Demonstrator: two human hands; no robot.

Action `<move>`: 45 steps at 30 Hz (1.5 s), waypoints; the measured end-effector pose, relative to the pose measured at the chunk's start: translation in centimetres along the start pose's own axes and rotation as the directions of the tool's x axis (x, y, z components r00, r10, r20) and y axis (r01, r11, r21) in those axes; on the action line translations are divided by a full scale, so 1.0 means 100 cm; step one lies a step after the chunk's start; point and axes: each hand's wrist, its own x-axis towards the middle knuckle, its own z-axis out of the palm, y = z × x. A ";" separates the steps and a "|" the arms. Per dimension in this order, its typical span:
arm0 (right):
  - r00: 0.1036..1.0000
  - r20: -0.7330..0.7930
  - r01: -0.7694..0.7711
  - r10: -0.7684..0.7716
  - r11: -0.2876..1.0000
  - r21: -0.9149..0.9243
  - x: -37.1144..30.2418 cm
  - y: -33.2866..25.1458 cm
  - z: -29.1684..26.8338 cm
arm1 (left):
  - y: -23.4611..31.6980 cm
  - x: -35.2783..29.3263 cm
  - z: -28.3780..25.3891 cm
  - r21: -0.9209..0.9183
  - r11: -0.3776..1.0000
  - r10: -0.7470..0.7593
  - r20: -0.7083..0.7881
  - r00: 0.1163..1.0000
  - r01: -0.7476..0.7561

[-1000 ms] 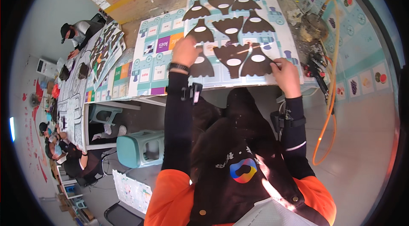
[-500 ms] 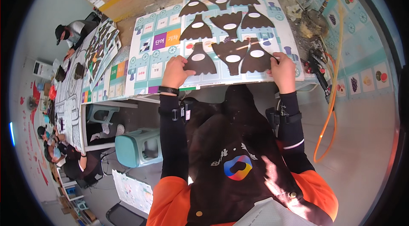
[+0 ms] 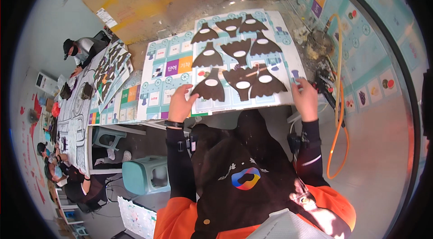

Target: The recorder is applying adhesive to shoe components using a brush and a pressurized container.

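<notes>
A printed board (image 3: 171,65) with coloured squares lies on the table before me. Several dark brown cut-out shapes (image 3: 239,54) with white ovals lie on it in rows. My left hand (image 3: 180,103) rests on the board's near edge with fingers spread, its thumb beside the nearest brown shape (image 3: 209,86). My right hand (image 3: 306,99) covers the board's near right corner, its fingers curled on the edge just right of another brown shape (image 3: 267,83). My dark apron and orange sleeves fill the lower view.
An orange hose (image 3: 337,103) loops down the right side, past tools and clutter (image 3: 322,81). A teal plastic stool (image 3: 146,176) stands at lower left. More printed boards (image 3: 110,72) cover a long table at left, where other people (image 3: 79,49) work. Cardboard (image 3: 149,0) lies behind.
Both hands have drawn back from the brown shapes to the board's near edge, the left one toward its left part and the right one to its corner.
</notes>
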 end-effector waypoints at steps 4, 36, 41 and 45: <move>0.984 -0.068 0.176 -0.163 0.950 0.260 -0.023 -0.003 -0.028 | 0.003 -0.044 -0.034 0.049 0.958 0.280 -0.369 0.886 -0.282; 0.897 0.207 0.284 -0.390 0.868 0.407 -0.067 -0.037 0.000 | -0.051 -0.027 -0.018 -0.500 0.828 0.107 -0.302 0.947 -0.253; 0.899 0.169 0.333 -0.405 0.880 0.339 -0.064 -0.047 -0.018 | -0.093 -0.009 0.008 -0.664 0.720 -0.065 -0.355 0.933 -0.202; 0.938 0.089 0.302 -0.335 0.915 0.267 -0.063 -0.029 -0.025 | -0.106 -0.004 0.017 -0.732 0.637 -0.100 -0.389 0.916 -0.242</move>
